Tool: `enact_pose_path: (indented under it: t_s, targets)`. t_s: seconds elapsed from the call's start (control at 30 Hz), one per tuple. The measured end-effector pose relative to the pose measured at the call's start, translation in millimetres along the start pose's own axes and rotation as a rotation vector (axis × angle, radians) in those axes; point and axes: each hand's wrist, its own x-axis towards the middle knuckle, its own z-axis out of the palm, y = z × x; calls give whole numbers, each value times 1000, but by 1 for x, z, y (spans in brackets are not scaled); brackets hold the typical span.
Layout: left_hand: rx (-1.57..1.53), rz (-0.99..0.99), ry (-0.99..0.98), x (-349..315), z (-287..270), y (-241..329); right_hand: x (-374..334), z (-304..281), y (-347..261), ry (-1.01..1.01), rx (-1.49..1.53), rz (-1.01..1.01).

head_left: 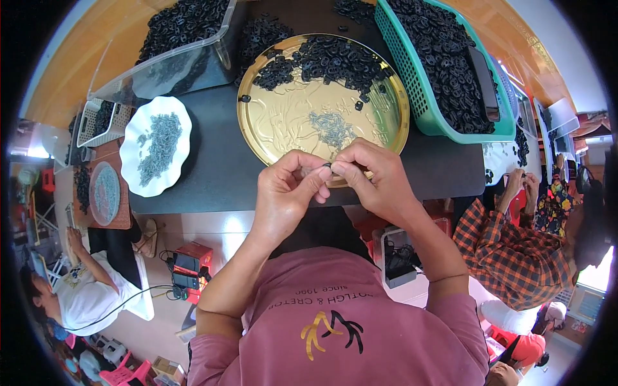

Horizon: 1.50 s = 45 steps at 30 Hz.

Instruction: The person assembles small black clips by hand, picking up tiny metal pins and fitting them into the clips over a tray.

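Over the near rim of a round golden tray [257, 145], my two hands meet at the fingertips. Between them sits a small black plastic piece [327, 165], mostly covered by fingers. My left hand [290, 186] pinches it from the left, thumb against index finger. From the other side my right hand [373, 177] pinches it too. On the tray, a heap of small black plastic pieces [335, 61] lies along the far side. Nearer my hands is a loose pile of small silvery metal pins [331, 127]. Any pin in my fingers is too small to make out.
A white scalloped plate [132, 138] of metal pins stands left. Behind it is a clear bin [174, 77] of black pieces; a green basket [421, 116] of them stands right, a dark block on top. Co-workers sit at both sides, one in a checked shirt [515, 257].
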Motion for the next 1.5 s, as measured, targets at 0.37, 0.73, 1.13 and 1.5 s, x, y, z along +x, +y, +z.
enact_pose_path:
  t_s: [0.37, 0.73, 1.13, 1.5]
  targets:
    - [-163, -84, -24, 4, -10, 6, -3, -11, 0, 19, 88, 164]
    - [-46, -70, -52, -1, -2, 8, -2, -8, -7, -32, -81, -96]
    - [3, 13, 19, -2, 10, 0, -8, -3, 3, -23, 96, 68]
    - [-36, -7, 14, 13, -1, 3, 16, -16, 16, 6, 171, 210]
